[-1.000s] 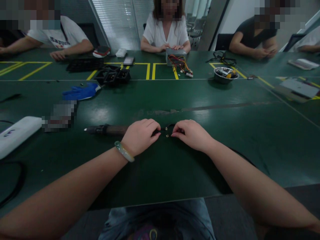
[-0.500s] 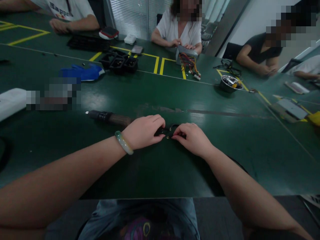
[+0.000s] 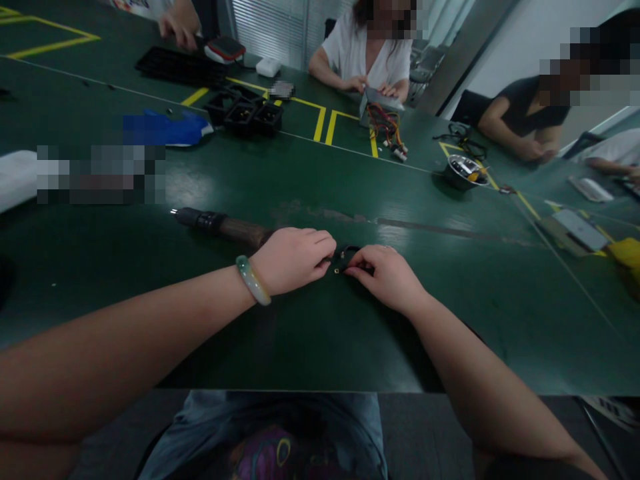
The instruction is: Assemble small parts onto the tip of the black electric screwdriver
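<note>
My left hand (image 3: 295, 259), with a green bangle (image 3: 253, 280) on the wrist, rests on the dark green table (image 3: 320, 333) with its fingers curled onto a small black part (image 3: 342, 257) that has tiny metal holes. My right hand (image 3: 388, 275) pinches the same part from the right side. Both hands meet at the part and hide most of it. A black and brown electric screwdriver (image 3: 220, 225) lies on the table just left of my left hand, partly behind it, tip pointing left.
A blue glove (image 3: 163, 128) and black plastic housings (image 3: 245, 113) lie at the far left. A metal bowl (image 3: 463, 172) stands at the right. A person opposite handles a grey box with coloured wires (image 3: 383, 117). Another person sits at the right.
The view has tilted and shifted right. My hands have stayed together on the small part, with the fingers closing in a little tighter.
</note>
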Motion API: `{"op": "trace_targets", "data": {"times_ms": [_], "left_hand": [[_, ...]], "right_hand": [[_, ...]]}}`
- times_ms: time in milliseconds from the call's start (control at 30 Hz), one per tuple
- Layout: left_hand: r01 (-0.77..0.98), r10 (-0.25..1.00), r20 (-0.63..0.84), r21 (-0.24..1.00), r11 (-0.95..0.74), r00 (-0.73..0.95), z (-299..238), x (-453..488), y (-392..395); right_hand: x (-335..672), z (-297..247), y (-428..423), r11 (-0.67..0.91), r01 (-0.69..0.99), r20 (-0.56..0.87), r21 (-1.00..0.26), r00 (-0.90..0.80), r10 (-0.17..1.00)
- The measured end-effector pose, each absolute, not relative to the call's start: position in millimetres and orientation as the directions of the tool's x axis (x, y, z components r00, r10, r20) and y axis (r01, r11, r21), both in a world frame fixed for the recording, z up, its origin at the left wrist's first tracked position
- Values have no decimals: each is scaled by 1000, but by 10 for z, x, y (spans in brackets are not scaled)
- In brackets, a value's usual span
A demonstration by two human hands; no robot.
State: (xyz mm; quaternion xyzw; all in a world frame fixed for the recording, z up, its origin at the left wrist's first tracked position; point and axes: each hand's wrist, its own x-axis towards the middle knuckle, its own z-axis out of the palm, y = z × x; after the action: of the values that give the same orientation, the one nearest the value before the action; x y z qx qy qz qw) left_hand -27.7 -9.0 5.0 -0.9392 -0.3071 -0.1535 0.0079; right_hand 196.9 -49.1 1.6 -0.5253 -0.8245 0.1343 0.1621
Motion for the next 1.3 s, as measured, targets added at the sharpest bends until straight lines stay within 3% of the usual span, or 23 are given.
{"op": "trace_targets", "data": {"times_ms": [400,1300], "left_hand": [[532,571,213,214,-819,793,41,-325,12],[544,567,251,157,-824,785,56,-288,-28]], "right_hand": [[1855,-54,-505,443,838,266,-318,-370,890],[1795,-127,-481,268,778,213,-568,-176,961]]}}
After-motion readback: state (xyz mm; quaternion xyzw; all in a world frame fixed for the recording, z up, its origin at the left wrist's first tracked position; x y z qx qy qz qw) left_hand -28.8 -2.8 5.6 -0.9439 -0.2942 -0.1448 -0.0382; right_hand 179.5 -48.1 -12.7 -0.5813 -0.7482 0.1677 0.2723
